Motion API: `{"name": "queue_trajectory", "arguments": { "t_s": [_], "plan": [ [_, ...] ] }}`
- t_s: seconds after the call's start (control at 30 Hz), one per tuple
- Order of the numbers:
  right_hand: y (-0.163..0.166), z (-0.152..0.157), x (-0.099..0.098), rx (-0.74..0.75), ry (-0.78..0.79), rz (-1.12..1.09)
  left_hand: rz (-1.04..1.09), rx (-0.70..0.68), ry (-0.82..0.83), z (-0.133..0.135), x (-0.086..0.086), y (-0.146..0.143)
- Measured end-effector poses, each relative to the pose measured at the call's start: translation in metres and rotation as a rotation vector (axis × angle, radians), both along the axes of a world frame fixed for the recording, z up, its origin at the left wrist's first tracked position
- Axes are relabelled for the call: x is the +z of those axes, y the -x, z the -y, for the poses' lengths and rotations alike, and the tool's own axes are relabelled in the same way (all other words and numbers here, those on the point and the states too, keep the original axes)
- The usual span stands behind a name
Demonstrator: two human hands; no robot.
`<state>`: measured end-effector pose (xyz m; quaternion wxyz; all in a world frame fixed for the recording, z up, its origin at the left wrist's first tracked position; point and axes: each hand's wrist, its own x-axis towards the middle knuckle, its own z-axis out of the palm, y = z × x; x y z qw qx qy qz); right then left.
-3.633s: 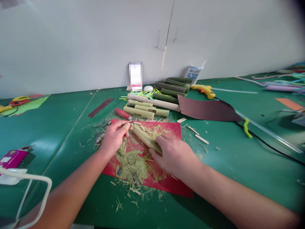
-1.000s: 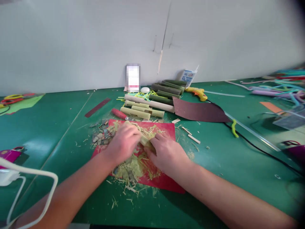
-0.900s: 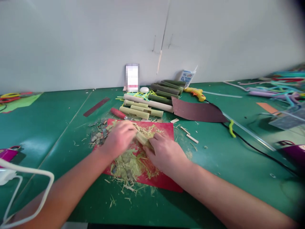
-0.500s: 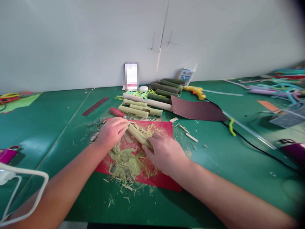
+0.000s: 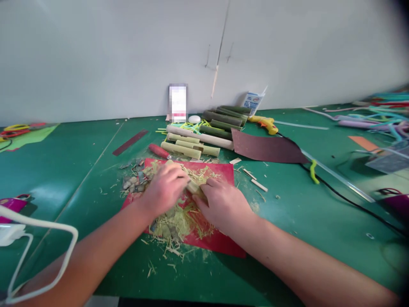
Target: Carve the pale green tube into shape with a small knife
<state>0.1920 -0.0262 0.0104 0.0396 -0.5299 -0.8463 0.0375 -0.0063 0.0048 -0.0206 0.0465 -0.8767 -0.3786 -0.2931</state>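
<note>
Green surface [image 5: 287, 238] carries a red mat [image 5: 220, 243] strewn with shavings [image 5: 175, 224], stacked bamboo pieces [image 5: 191, 145], brown sandpaper [image 5: 265, 149], a yellow glue gun [image 5: 263, 123] and a black cable [image 5: 348, 202].

No readable text anywhere. Pixelated label on the upright card [image 5: 178, 103] at 12 o'clock by the wall, illegible. White-blue packet [image 5: 253, 101] at 1 o'clock has print, too small to read.

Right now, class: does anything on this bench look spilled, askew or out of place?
Yes. Pale shavings have spilled off the red mat onto the green table, and a black cable trails across the bench.
</note>
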Motion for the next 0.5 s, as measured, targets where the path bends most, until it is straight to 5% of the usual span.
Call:
{"name": "queue_trajectory", "arguments": {
  "t_s": [0.13,0.23,0.4,0.5],
  "plan": [
    [0.0005,0.0001,-0.0008,-0.008,-0.004,-0.008,0.04,0.121,-0.083,0.0005,0.0015,0.001],
    [0.0009,-0.0002,-0.0021,-0.002,-0.003,-0.014,-0.026,-0.017,0.038,0.0031,0.0018,-0.0008],
    [0.0007,-0.0005,-0.0028,-0.011,-0.017,-0.034,0.039,0.087,-0.038,0.0044,0.0038,-0.0025],
    [0.0008,-0.0005,-0.0019,0.001,0.009,-0.019,-0.02,-0.022,0.059,0.0058,0.0051,-0.0022]
  ]
}}
